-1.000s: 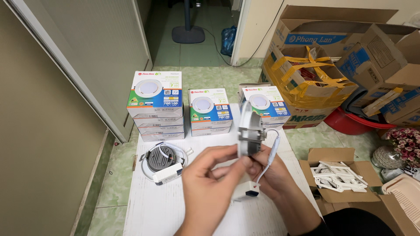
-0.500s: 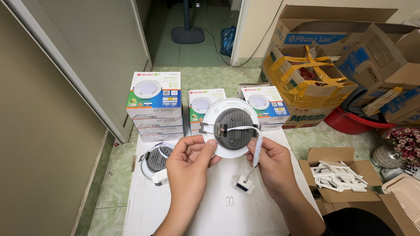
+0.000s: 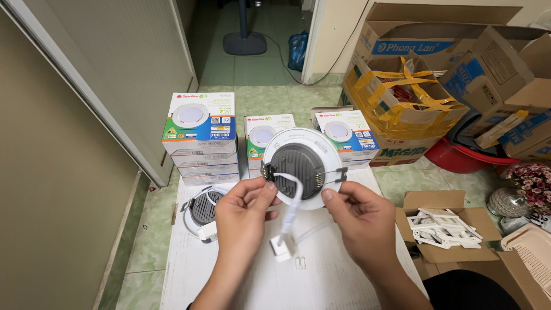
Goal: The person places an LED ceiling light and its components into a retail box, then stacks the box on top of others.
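Both my hands hold up a round white downlight (image 3: 302, 167) with its dark ribbed back facing me. My left hand (image 3: 244, 213) pinches its left rim by the spring clip. My right hand (image 3: 357, 217) grips the lower right rim. A white cable hangs from the lamp's centre down to a small white connector (image 3: 282, 248) dangling just above the white table (image 3: 321, 281). A second downlight (image 3: 202, 211) lies back up on the table to the left of my left hand.
Stacks of lamp boxes (image 3: 200, 138) stand along the table's far edge. An open carton of white parts (image 3: 443, 227) sits on the floor at right, with taped cardboard boxes (image 3: 402, 103) and a red basin (image 3: 462, 156) behind. A grey door (image 3: 109, 74) is at left.
The lamp was edge-on a second ago; it has been turned so its back faces me, and both hands now hold it slightly higher with the connector hanging lower.
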